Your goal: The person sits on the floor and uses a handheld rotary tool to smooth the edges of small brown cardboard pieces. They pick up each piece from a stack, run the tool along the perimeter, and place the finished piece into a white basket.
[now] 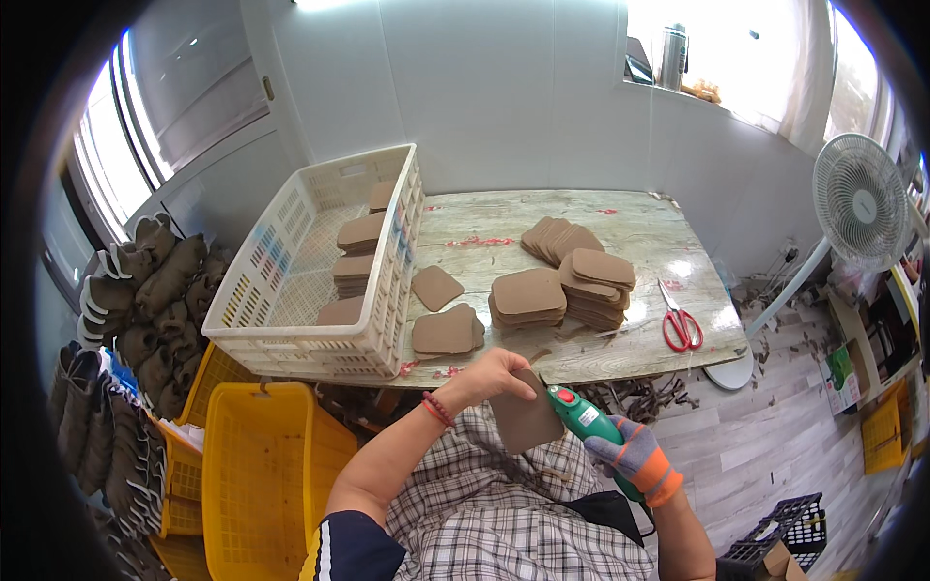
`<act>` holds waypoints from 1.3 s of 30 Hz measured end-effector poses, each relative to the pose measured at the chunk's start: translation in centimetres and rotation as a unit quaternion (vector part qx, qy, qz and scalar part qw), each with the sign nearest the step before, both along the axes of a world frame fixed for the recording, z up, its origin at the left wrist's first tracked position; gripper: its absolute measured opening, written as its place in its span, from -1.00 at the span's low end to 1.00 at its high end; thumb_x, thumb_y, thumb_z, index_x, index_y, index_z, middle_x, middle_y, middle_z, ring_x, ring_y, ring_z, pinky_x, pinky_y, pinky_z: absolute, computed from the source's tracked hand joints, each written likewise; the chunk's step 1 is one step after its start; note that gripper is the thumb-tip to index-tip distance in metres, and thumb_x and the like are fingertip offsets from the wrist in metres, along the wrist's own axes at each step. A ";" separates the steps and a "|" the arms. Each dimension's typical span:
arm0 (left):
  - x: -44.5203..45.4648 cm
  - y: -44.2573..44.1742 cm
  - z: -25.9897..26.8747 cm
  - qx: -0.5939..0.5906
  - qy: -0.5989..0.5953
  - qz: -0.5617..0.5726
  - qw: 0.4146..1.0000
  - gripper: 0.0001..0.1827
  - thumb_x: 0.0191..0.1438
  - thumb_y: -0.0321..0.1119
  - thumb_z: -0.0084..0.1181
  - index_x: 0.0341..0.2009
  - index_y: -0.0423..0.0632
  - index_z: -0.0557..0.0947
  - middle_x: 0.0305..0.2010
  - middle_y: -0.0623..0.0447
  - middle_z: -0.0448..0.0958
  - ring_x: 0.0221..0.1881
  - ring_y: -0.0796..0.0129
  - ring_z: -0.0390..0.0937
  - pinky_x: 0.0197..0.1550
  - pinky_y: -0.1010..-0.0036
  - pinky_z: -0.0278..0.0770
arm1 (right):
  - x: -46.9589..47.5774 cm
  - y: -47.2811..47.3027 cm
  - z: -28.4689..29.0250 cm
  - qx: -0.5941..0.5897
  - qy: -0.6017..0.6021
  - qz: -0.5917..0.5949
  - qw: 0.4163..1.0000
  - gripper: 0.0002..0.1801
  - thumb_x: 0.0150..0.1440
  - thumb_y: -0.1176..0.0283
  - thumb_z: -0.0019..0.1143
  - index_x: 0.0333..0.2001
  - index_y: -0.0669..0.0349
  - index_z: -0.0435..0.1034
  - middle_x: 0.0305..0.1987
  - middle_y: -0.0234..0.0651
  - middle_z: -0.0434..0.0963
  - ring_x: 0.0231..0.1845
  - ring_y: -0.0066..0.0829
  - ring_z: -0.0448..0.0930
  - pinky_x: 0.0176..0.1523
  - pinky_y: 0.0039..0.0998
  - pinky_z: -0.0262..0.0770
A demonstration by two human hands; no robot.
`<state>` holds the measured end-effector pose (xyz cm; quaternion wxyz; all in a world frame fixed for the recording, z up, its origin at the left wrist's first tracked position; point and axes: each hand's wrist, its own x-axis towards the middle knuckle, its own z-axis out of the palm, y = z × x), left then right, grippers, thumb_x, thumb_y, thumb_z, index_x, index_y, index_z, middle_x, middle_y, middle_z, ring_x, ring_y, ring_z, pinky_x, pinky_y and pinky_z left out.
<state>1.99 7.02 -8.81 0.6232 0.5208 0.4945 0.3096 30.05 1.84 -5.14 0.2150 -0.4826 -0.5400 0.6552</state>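
My left hand [501,374], bare, pinches the top of a flat brown piece with rounded corners [529,425], held above my lap. My right hand [632,454] wears a grey and orange glove and grips a green handheld power cutter [585,415] with a red button. The cutter's head is at the piece's upper right edge; whether it touches is unclear. Beyond my hands, stacks of similar brown pieces [528,293] lie on the table [472,210], with a lower pile [443,332] and a single piece [437,288] nearer the crate.
A white plastic crate [290,330] holding more brown pieces stands at the table's left. Red-handled scissors [681,327] lie on the right. Yellow bins [254,472] and heaps of brown gloves or similar items [171,290] are at left. A white fan [863,205] stands at right.
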 end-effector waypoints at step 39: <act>-4.0 9.7 -0.2 0.256 0.089 0.264 0.926 -0.64 -0.27 -0.45 0.35 -0.48 -0.03 0.36 -0.34 0.10 0.40 -0.31 0.32 0.36 -0.31 0.38 0.32 | 1.6 1.7 -4.1 0.057 0.041 -0.145 0.987 -0.55 -0.01 0.27 0.30 -0.12 0.33 0.37 -0.54 -0.47 0.46 -0.71 -0.72 0.35 -0.65 -0.64 0.26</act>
